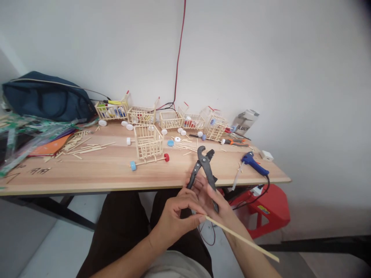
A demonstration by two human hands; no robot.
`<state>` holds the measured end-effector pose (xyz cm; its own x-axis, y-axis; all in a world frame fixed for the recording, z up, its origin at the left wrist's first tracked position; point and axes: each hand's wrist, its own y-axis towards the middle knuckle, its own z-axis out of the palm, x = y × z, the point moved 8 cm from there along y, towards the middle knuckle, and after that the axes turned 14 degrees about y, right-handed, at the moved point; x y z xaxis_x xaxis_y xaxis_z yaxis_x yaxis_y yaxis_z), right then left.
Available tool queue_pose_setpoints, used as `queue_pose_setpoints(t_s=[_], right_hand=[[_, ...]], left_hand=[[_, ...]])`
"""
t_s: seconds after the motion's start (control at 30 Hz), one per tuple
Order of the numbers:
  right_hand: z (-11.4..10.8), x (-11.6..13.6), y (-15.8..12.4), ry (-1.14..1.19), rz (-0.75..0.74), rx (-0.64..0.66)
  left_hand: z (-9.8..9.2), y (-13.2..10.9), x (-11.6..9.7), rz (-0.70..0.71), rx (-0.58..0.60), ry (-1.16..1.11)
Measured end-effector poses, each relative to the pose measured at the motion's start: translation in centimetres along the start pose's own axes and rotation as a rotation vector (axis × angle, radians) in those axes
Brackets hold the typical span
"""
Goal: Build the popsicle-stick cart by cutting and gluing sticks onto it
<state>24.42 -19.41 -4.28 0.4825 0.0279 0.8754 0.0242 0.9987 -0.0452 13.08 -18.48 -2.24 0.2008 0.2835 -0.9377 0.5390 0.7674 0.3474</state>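
Observation:
Between thumb and fingertips my left hand pinches one end of a thin wooden stick, which slants down to the right across my right forearm. My right hand is wrapped around the handles of a black hand cutter, whose jaws point up and stand apart over the table's front edge. Beyond it on the table stands a small stick-built cart with bottle-cap wheels. Short cut sticks and a blue bottle cap lie just behind the cutter.
Several more stick carts line the wall. A blue glue gun rests at the table's right, its cord hanging past a red stool. Orange-handled pliers lie behind. At left are a dark blue bag, plastic wrappers and loose sticks.

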Motion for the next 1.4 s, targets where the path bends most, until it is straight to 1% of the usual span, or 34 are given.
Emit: queue_pose_setpoints(t_s=[0.07,0.1,0.17,0.23,0.27,0.33,0.4,0.47,0.53,0.67,0.73,0.83,1.0,1.1,1.23,1.4], right_hand=[[-1.1,0.3,-0.3,-0.068,-0.033,-0.047],[-1.4,0.4,-0.3,-0.064,-0.041,-0.053],[-1.4,0.5,-0.3,-0.012,-0.043,-0.007],[-0.8,0.6,-0.3,0.037,-0.041,0.081],[-0.4,0.6,-0.3,0.047,-0.041,0.123],[0.2,0.3,-0.5,0.020,-0.028,0.196],[0.4,-0.2,-0.7,-0.030,0.000,0.240],[0.5,-0.6,-1.0,-0.071,0.016,0.271],[0.3,-0.8,-1.3,-0.105,0.017,0.276],[0.1,-0.6,-1.7,-0.229,0.024,0.259],[0.1,-0.5,-1.6,-0.294,0.012,0.253],[0.0,-0.3,-1.5,-0.369,-0.013,0.236],[0.4,-0.1,-1.4,-0.455,-0.028,0.204],[0.7,0.0,-1.4,-0.501,-0.032,0.187],[0.6,-0.3,-1.2,-0.541,-0.030,0.183],[0.4,-0.9,-1.1,-0.531,-0.013,0.182]], left_hand=[[-0.5,-0.2,0.1,-0.052,-0.021,-0.021],[-1.1,-0.2,0.1,-0.089,-0.058,-0.024],[-2.8,-0.2,0.0,-0.185,-0.177,-0.017],[-4.7,0.0,-0.4,-0.287,-0.324,-0.014],[-5.7,0.3,-0.8,-0.305,-0.403,-0.018],[-6.9,1.3,-2.0,-0.285,-0.498,-0.007],[-7.5,2.5,-2.8,-0.256,-0.539,0.013],[-7.6,3.5,-2.9,-0.252,-0.533,0.031],[-7.6,4.0,-2.5,-0.258,-0.523,0.057],[-7.5,4.3,-1.5,-0.256,-0.499,0.148],[-7.5,4.2,-1.5,-0.231,-0.485,0.224],[-7.6,4.1,-2.2,-0.186,-0.485,0.379],[-7.5,4.1,-4.0,-0.120,-0.488,0.738],[-7.3,4.2,-4.3,-0.119,-0.462,0.854],[-7.5,4.3,-4.1,-0.177,-0.434,0.878],[-7.9,4.4,-3.7,-0.184,-0.427,0.783]])
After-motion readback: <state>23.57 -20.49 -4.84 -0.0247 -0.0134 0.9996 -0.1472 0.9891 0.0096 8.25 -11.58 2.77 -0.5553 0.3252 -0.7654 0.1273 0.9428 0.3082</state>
